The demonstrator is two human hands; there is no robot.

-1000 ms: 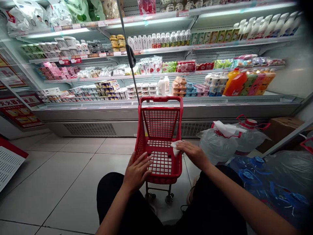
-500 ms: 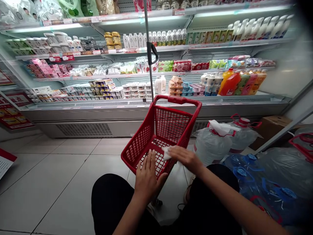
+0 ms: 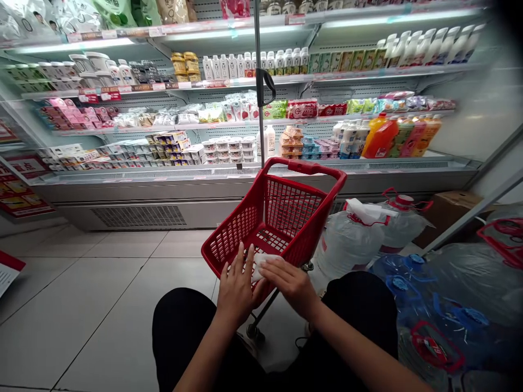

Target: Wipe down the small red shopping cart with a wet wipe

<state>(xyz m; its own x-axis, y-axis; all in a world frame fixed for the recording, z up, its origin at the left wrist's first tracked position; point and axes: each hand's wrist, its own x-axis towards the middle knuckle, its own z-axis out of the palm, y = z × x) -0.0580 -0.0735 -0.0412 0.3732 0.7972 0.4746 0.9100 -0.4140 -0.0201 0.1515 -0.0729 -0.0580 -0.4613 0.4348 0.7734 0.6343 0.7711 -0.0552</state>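
Observation:
In front of my knees stands a red plastic shopping cart (image 3: 241,220), its basket tilted, its handle at the far end and a wheel showing below. My left hand (image 3: 236,288) lies with fingers stretched out at the near rim of the basket; nothing shows in it. Under the fingers of my right hand (image 3: 291,283) is a crumpled white wipe (image 3: 261,265), held against the near right part of the basket. The wipe's far end shows beside my left fingers. Part of the near rim is hidden behind both hands.
A lit refrigerated shelf (image 3: 171,190) with bottles, cups and packs runs across the back. Large clear water jugs (image 3: 347,245) and blue-capped bottles (image 3: 417,288) stand at my right, near a cardboard box (image 3: 453,204). Grey floor tiles (image 3: 93,305) spread out at the left.
My right hand has moved left and nearer with the wipe, from the basket's right rim to beside my left hand. The cart's handle end has swung slightly right.

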